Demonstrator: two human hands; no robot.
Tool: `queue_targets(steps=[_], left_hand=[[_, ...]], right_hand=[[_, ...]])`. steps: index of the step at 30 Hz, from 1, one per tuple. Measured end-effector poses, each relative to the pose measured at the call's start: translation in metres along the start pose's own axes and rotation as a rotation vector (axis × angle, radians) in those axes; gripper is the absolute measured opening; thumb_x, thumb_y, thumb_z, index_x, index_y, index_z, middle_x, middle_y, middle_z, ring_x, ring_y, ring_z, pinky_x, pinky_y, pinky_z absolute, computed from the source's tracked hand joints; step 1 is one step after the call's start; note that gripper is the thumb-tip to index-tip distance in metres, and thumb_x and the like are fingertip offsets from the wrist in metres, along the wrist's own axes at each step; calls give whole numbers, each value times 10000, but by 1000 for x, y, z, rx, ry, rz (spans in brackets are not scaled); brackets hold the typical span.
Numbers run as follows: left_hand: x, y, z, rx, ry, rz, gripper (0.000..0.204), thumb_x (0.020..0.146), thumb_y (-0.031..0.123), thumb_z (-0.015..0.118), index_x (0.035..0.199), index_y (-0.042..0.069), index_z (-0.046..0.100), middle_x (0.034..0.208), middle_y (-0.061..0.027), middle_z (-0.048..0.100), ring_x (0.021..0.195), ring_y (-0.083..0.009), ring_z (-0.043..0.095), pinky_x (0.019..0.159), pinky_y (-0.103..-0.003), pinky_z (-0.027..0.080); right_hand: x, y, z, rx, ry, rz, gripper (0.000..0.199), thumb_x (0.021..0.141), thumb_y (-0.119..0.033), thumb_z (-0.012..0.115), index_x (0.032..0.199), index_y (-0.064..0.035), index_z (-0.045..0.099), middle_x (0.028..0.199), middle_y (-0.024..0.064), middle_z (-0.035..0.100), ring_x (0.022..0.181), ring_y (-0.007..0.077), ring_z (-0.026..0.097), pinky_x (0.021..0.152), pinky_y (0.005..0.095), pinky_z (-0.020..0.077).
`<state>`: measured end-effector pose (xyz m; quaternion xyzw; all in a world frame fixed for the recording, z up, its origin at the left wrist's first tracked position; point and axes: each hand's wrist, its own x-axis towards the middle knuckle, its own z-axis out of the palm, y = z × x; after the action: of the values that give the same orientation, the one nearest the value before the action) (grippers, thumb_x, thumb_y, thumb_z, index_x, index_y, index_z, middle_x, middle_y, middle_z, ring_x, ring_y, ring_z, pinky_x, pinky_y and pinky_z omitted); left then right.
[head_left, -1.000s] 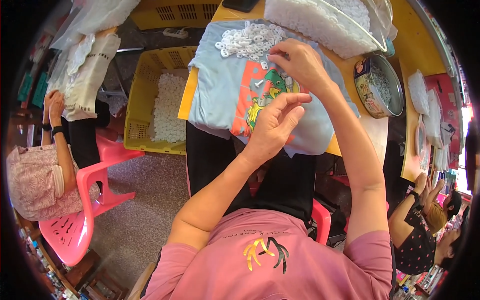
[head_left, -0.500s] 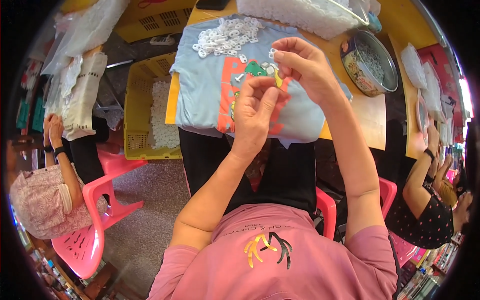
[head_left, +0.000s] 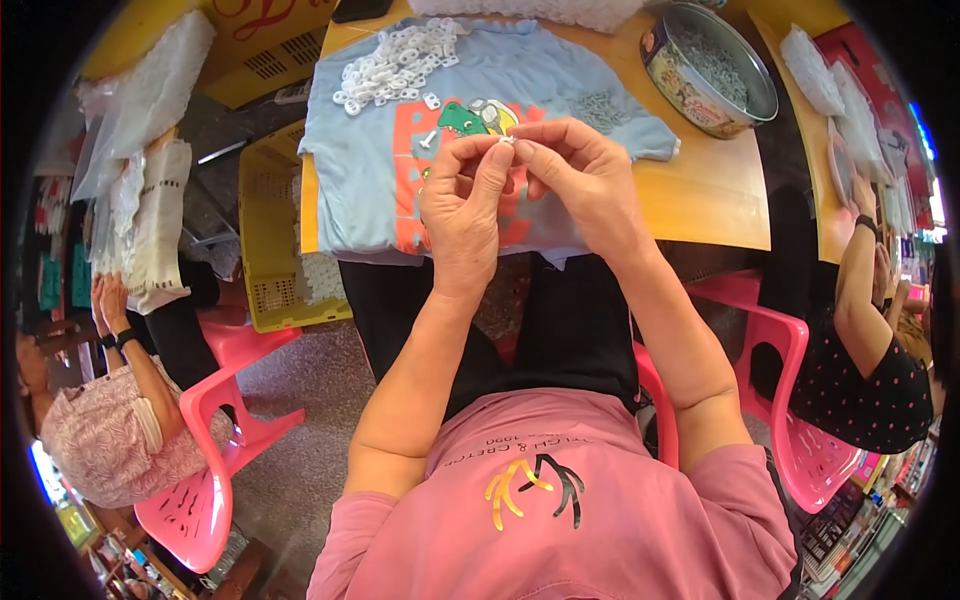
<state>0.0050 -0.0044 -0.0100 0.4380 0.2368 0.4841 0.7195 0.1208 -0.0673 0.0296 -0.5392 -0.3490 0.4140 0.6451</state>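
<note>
My left hand (head_left: 465, 200) and my right hand (head_left: 580, 175) meet above a light blue T-shirt (head_left: 350, 210). Both are closed in a pinch, fingertips together around a small white plastic piece (head_left: 507, 141). Fingers hide most of it, and anything else in the pinch cannot be made out. On the shirt, at the far left, lies a heap of white plastic pieces (head_left: 400, 62) with holes in them. A white part with a stem (head_left: 428, 139) rests on the printed picture, left of my fingers. Right of them lies a pile of small grey metal screws or nails (head_left: 600, 110).
A round tin (head_left: 690, 105) of grey metal bits stands on the wooden table (head_left: 700, 205) at the right. Clear bags of white pieces (head_left: 540, 12) sit at the back. A yellow crate (head_left: 270, 220) is left of the table. People on pink chairs (head_left: 190, 500) sit at both sides.
My right hand has come down and toward my left hand with the white piece; their fingertips now meet. The view has shifted, and the grey metal pile on the shirt now shows.
</note>
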Motion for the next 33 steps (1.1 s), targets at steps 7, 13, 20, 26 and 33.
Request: queue_targets(steps=[7, 13, 20, 26, 33], left_hand=[[0, 4, -3, -23, -106, -76, 103, 938, 134, 676, 970, 38, 654, 818, 7, 632, 701, -51, 546, 629, -191, 441], [0, 12, -2, 46, -224, -115, 107, 939, 120, 671, 987, 24, 671, 812, 11, 629, 721, -57, 561, 638, -192, 444], [-1, 15, -1, 172, -263, -110, 103, 941, 102, 664, 1009, 26, 658, 857, 14, 623, 735, -59, 574, 660, -196, 463], [-1, 15, -2, 218, -296, -66, 98, 943, 89, 656, 1010, 19, 640, 933, 7, 628, 751, -57, 584, 674, -195, 477], [-1, 12, -2, 210, -267, -70, 90, 943, 81, 654, 1002, 19, 631, 938, -3, 630, 740, -57, 580, 671, -195, 475]], right_hand=[[-15, 0, -6, -127, 31, -58, 190, 938, -115, 665, 1062, 28, 676, 903, 27, 679, 722, 52, 579, 633, 197, 479], [-17, -3, -13, -119, 67, -35, 151, 933, -99, 668, 1023, 23, 665, 907, 27, 675, 718, 45, 574, 623, 192, 475], [-20, 1, -19, -323, 104, -212, 125, 918, -64, 673, 1006, 23, 658, 886, 13, 663, 708, 50, 567, 627, 198, 476], [-10, -11, -38, -458, -33, -237, 125, 909, -71, 678, 968, 38, 663, 868, 1, 643, 702, 59, 552, 620, 212, 466], [34, -22, -68, -1099, 35, -345, 116, 851, -109, 697, 936, -31, 685, 826, 65, 610, 668, 150, 575, 612, 279, 449]])
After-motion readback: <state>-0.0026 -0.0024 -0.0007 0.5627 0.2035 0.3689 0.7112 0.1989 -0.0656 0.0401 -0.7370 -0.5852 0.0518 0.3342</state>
